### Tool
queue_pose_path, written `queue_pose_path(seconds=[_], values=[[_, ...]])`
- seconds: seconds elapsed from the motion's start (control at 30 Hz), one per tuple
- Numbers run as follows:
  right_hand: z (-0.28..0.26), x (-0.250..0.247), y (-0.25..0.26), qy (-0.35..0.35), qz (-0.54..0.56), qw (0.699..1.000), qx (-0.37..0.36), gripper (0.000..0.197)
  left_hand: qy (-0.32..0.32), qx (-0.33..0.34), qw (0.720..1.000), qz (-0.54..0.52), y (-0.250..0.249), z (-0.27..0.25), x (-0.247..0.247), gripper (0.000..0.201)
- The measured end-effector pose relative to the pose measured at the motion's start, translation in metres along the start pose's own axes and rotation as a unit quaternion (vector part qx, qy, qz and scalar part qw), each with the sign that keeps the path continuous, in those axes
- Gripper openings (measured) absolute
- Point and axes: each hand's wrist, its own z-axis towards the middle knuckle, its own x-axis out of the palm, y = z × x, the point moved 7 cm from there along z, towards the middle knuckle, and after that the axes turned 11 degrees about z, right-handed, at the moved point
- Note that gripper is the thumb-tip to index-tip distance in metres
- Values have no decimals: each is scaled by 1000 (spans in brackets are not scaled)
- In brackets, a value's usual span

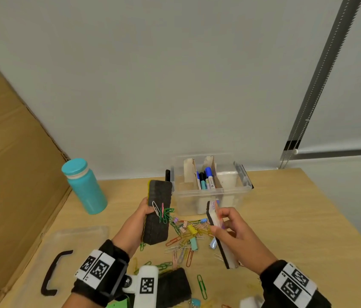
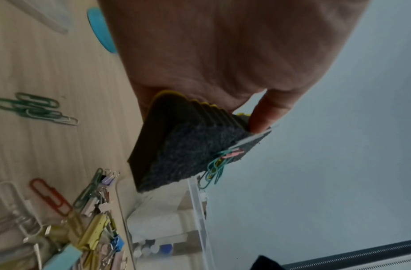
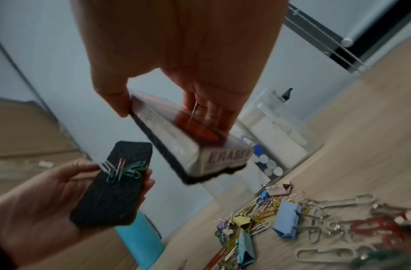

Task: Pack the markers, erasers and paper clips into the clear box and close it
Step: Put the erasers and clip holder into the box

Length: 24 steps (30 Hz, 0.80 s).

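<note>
Two felt-faced erasers: left hand [image 1: 140, 215] grips one [image 1: 157, 213], seemingly clip-studded.

Bare wooden tabletop [image 1: 297, 218] lies open at right of frame; scattered coloured paper clips and binder clips [image 1: 188, 236] crowd the centre before the clear plastic box [image 1: 210, 192], teal bottle [image 1: 85, 185] standing left

Beyond my hands a plain pale grey wall [image 1: 153, 74] rises behind the light wooden tabletop [image 1: 297, 218]; brown cardboard sheet [image 1: 8, 163] leans left.
</note>
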Motion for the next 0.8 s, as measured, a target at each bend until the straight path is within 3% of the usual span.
queue_pose_path(seconds=[0.13, 0.3, 0.47, 0.63, 0.8], values=[[-3, 15, 15, 23, -90, 994, -61, 44, 7, -15, 999, 27, 5, 2, 8, 32], [-2, 34, 20, 65, -268, 953, -128, 67, 64, -29, 994, 83, 9, -3, 38, 26], [-5, 38, 17, 62, -305, 939, -148, 70, 58, -35, 992, 108, 10, -4, 48, 14], [-8, 32, 17, 52, -289, 943, -158, 70, 57, -33, 992, 107, 14, 1, 50, 21], [-17, 42, 13, 95, -328, 919, -198, 71, 35, -69, 996, 40, 21, 4, 54, 26]])
